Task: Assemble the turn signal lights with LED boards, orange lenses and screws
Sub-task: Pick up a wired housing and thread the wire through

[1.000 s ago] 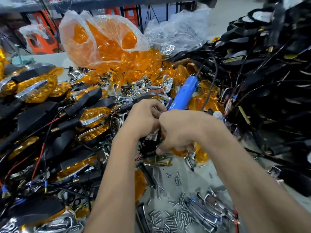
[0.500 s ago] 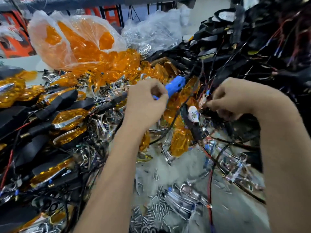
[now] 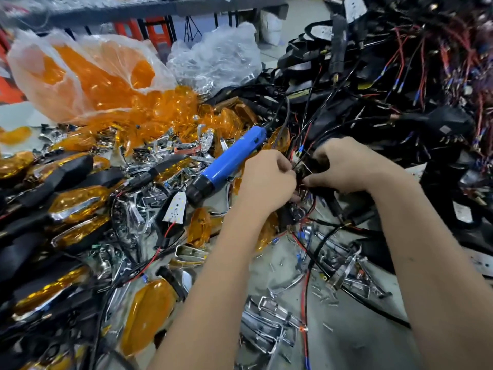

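Note:
My left hand [image 3: 266, 182] and my right hand [image 3: 352, 166] meet over a black turn signal housing [image 3: 310, 170] with thin red and black wires. The left fingers curl round its wires and the right fingers pinch its body. Most of the housing is hidden by my fingers. A blue electric screwdriver [image 3: 229, 161] lies on the pile just left of my left hand. A white LED board [image 3: 176, 208] rests below its tip. Loose orange lenses [image 3: 160, 110] are heaped behind. Small screws [image 3: 328, 295] are scattered on the table in front.
A plastic bag of orange lenses [image 3: 80, 76] stands at the back left. Finished lights [image 3: 77, 201] lie along the left. A tangle of black housings and wires [image 3: 400, 89] fills the right. Chrome reflectors [image 3: 269, 324] lie near the front.
My left hand has let go of the blue screwdriver, which now lies on the pile. My right hand has drawn a black housing out of the tangle and both hands have closed on it.

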Tool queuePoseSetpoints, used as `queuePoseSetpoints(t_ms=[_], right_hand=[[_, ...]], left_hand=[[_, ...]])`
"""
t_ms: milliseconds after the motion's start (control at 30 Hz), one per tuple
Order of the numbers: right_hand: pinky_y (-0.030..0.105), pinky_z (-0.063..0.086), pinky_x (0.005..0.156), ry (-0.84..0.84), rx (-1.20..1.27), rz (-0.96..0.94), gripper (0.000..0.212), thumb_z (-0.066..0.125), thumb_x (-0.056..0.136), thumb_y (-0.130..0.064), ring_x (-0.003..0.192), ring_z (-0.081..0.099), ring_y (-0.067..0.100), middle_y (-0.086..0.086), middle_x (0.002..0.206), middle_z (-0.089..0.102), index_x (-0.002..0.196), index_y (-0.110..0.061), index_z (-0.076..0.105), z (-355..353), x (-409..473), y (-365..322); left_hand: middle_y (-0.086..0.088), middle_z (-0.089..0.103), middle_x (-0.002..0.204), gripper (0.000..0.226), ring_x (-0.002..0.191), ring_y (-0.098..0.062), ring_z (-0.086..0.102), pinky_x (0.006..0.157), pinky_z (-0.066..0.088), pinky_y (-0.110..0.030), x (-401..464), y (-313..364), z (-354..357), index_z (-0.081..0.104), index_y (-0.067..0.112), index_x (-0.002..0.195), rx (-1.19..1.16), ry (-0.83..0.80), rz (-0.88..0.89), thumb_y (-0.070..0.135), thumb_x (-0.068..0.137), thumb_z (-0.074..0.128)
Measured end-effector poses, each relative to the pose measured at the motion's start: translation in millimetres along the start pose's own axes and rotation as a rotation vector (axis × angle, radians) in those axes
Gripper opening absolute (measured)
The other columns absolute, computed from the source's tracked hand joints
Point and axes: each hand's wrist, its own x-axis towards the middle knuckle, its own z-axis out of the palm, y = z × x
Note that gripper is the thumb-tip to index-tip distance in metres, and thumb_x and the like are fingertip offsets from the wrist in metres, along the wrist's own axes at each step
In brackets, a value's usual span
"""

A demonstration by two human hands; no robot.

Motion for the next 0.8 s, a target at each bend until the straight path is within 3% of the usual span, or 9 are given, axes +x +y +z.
queuePoseSetpoints(t_ms=[67,133,233,300,367,467,600,700,800], right_hand=[[0.028,0.053,0.051,-0.031,0.102,-0.095,0.021,0.08,0.088,-0.038,0.057,0.066,0.011,0.0,0.07,0.072,0.074,-0.025,0.073,-12,-3,0],[0.028,0.048,0.044,-0.005,0.167,-0.185,0.03,0.076,0.091,-0.028,0.043,0.055,0.012,0.002,0.057,0.063,0.062,-0.023,0.069,-26,-5,-6],[0.038,0.04,0.051,0.151,0.287,-0.336,0.037,0.072,0.095,-0.031,0.048,0.044,0.018,0.022,0.061,0.055,0.069,-0.005,0.065,-42,-4,-28],[0.038,0.043,0.049,0.215,0.472,-0.414,0.03,0.074,0.096,-0.025,0.046,0.055,0.019,0.026,0.063,0.059,0.079,-0.001,0.068,-48,2,-47],[0.032,0.048,0.044,0.218,0.629,-0.45,0.012,0.074,0.096,-0.019,0.042,0.063,0.021,0.009,0.056,0.064,0.097,-0.008,0.072,-48,8,-68],[0.025,0.048,0.04,0.122,0.805,-0.481,0.025,0.068,0.099,-0.012,0.042,0.061,0.015,-0.009,0.061,0.068,0.123,-0.011,0.066,-37,12,-101],[0.022,0.048,0.052,0.036,0.937,-0.495,0.018,0.067,0.101,-0.019,0.053,0.057,0.006,0.002,0.09,0.066,0.116,-0.01,0.071,-17,18,-148],[0.022,0.033,0.037,-0.05,1.095,-0.516,0.015,0.067,0.1,-0.024,0.044,0.049,0.009,0.009,0.083,0.059,0.107,-0.012,0.074,-8,24,-181],[0.018,0.027,0.038,-0.082,1.096,-0.572,0.011,0.07,0.096,-0.019,0.043,0.04,0.013,0.011,0.072,0.051,0.097,-0.01,0.077,1,31,-206]], left_hand=[[-0.007,0.07,0.084,0.008,0.064,-0.026,0.077,0.075,0.065,-0.048,-1,2,-3,0.063,0.01,0.102,-0.062,0.015,0.001,0.018,0.103,0.062],[-0.007,0.069,0.088,0.025,0.07,-0.031,0.077,0.076,0.064,-0.053,-1,4,-8,0.062,0.011,0.104,-0.088,0.034,0.019,0.036,0.105,0.057],[-0.009,0.07,0.091,0.036,0.071,-0.031,0.076,0.069,0.064,-0.058,-4,10,-20,0.063,0.011,0.108,-0.208,0.073,0.063,0.045,0.106,0.051],[-0.01,0.074,0.099,0.037,0.084,-0.038,0.075,0.075,0.062,-0.059,-4,14,-32,0.068,0.017,0.108,-0.26,0.147,0.111,0.048,0.104,0.049],[-0.013,0.074,0.103,0.029,0.094,-0.043,0.072,0.073,0.062,-0.053,-9,16,-50,0.07,0.028,0.096,-0.32,0.244,0.144,0.051,0.098,0.051],[-0.005,0.073,0.094,0.021,0.097,-0.034,0.071,0.085,0.058,-0.059,-17,10,-80,0.07,0.029,0.085,-0.367,0.354,0.153,0.042,0.096,0.058],[0.003,0.071,0.07,0.038,0.061,-0.018,0.069,0.052,0.056,-0.035,-31,-6,-126,0.077,0.025,0.076,-0.502,0.294,0.038,0.026,0.106,0.054],[-0.004,0.075,0.078,0.023,0.063,-0.018,0.07,0.049,0.05,-0.026,-45,-11,-161,0.074,0.017,0.104,-0.598,0.262,-0.043,0.029,0.103,0.055],[-0.012,0.069,0.083,0.018,0.06,-0.02,0.068,0.048,0.053,-0.029,-54,-23,-182,0.066,0.013,0.104,-0.587,0.268,-0.047,0.028,0.098,0.06]])
